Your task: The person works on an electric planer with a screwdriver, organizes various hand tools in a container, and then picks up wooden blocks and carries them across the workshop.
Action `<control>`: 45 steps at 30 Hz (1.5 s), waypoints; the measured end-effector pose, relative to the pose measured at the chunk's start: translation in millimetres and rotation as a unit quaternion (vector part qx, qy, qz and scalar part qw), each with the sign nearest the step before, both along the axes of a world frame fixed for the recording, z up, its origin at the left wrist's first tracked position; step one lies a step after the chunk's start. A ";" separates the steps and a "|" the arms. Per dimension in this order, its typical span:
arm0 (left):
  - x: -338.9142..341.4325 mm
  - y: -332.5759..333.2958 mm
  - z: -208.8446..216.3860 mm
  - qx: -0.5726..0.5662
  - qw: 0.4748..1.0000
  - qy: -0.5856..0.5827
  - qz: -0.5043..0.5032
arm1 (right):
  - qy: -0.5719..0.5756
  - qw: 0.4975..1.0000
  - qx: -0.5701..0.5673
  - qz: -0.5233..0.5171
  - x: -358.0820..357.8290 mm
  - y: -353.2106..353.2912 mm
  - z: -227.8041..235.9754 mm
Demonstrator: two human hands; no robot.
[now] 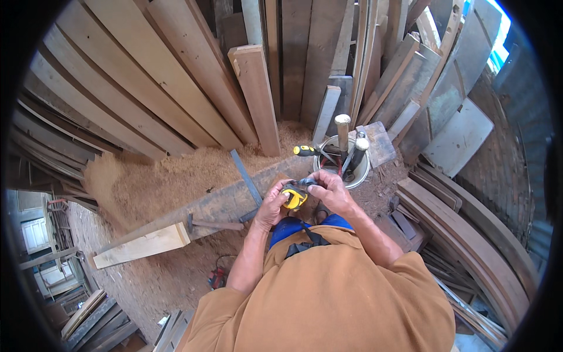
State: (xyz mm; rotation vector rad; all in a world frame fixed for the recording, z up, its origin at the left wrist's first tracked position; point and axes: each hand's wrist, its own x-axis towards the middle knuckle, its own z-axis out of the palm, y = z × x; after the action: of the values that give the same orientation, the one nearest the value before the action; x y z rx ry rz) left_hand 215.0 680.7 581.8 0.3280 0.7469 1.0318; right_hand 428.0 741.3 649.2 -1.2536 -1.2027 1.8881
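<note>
A yellow and black tape measure (pixel 295 198) sits in my left hand (pixel 271 205), whose fingers are closed round its side. My right hand (pixel 332 192) is closed too, with its fingertips pinching a small dark piece (pixel 306 182) at the top of the tape measure. What that piece is, I cannot make out. Both hands are close together in front of my body, above the near edge of a long plank (pixel 202 202). On the plank to the left lie a metal try square (pixel 247 178) and a hammer (pixel 218 224) with a wooden handle.
A pale timber piece (pixel 143 246) lies at the plank's left end. Right of my hands stands a white bucket (pixel 365 174) of handled tools, including a yellow-and-black handle (pixel 304 151). Tall boards (pixel 146 64) lean behind a sawdust heap (pixel 135 188). More timber (pixel 469 229) is stacked at right.
</note>
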 end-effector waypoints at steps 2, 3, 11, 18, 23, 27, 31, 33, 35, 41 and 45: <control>-1.8 2.8 2.4 0.009 0.998 0.059 -0.001 | -0.018 0.994 0.072 0.076 -5.0 0.4 8.0; -4.7 3.6 1.3 0.012 0.998 0.060 -0.001 | 0.037 0.991 0.098 0.088 -7.9 -2.7 6.7; -32.2 3.4 -2.2 0.005 0.998 0.038 0.048 | 0.345 0.919 -0.162 -0.099 -3.7 -7.4 35.8; -73.1 5.0 -8.9 -0.004 0.999 -0.023 0.049 | -0.095 0.995 -0.011 -0.021 -2.7 0.7 11.0; -124.1 12.4 -42.6 0.011 0.946 0.325 0.009 | -0.178 0.970 0.139 -0.084 16.1 3.8 8.1; -147.4 11.1 -82.6 0.002 0.811 0.553 -0.194 | -0.286 0.934 0.171 -0.127 48.0 9.6 -23.5; -131.8 11.4 -113.3 -0.060 0.789 0.570 -0.220 | -0.347 0.911 0.147 -0.168 56.9 20.6 6.6; -122.7 13.5 -120.6 -0.034 0.766 0.599 -0.230 | -0.343 0.910 0.157 -0.170 67.4 20.6 -3.0; -114.7 22.0 -123.0 -0.003 0.742 0.625 -0.241 | -0.340 0.908 0.168 -0.176 76.2 21.9 -13.1; -132.1 32.6 -144.6 -0.016 0.766 0.589 -0.255 | -0.305 0.921 0.187 -0.152 72.4 23.2 -15.3; -135.7 48.4 -144.2 0.012 0.736 0.589 -0.335 | -0.323 0.918 0.180 -0.145 71.8 21.6 -8.8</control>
State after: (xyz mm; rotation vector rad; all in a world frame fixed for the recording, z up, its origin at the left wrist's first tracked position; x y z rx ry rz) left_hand 79.2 729.0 437.6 1.2372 1.5821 0.0054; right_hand 499.8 762.9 640.4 -1.7830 -1.4931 0.9917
